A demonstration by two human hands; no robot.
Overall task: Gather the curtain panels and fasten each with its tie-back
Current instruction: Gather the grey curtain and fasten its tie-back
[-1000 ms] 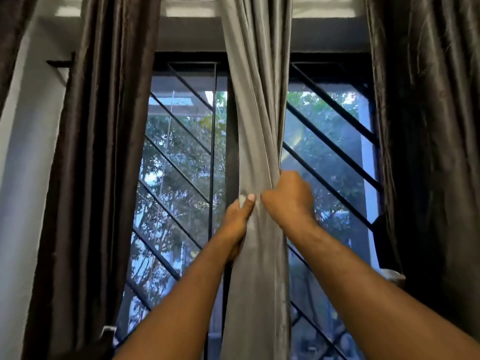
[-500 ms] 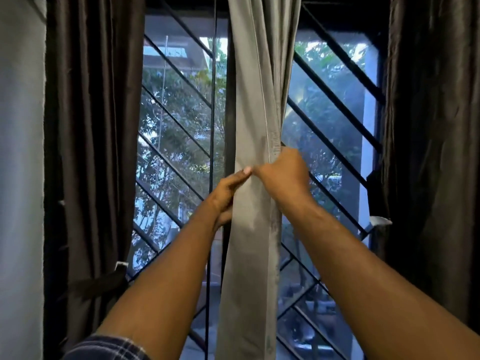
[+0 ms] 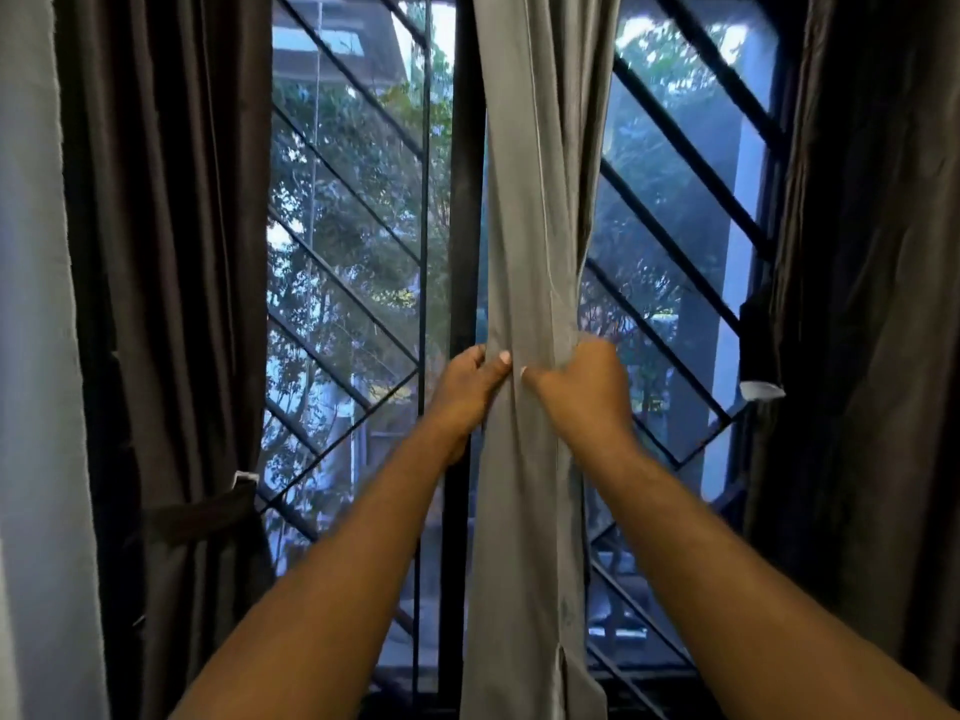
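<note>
Bunching grey curtain (image 3: 530, 210) between left hand (image 3: 467, 387), right hand (image 3: 584, 392) fingers.

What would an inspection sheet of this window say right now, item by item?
Surface: nothing seen.
Job's things: grey curtain hangs in the middle, untied; left dark curtain bound by left tie-back; right dark curtain, right tie-back at its edge, fastening unclear.
Clutter: nothing seen.
Hands: left hand and right hand both grip the grey curtain, side by side.
Cables: nothing seen.
Surroundings: window grille, trees outside, wall at left.
</note>
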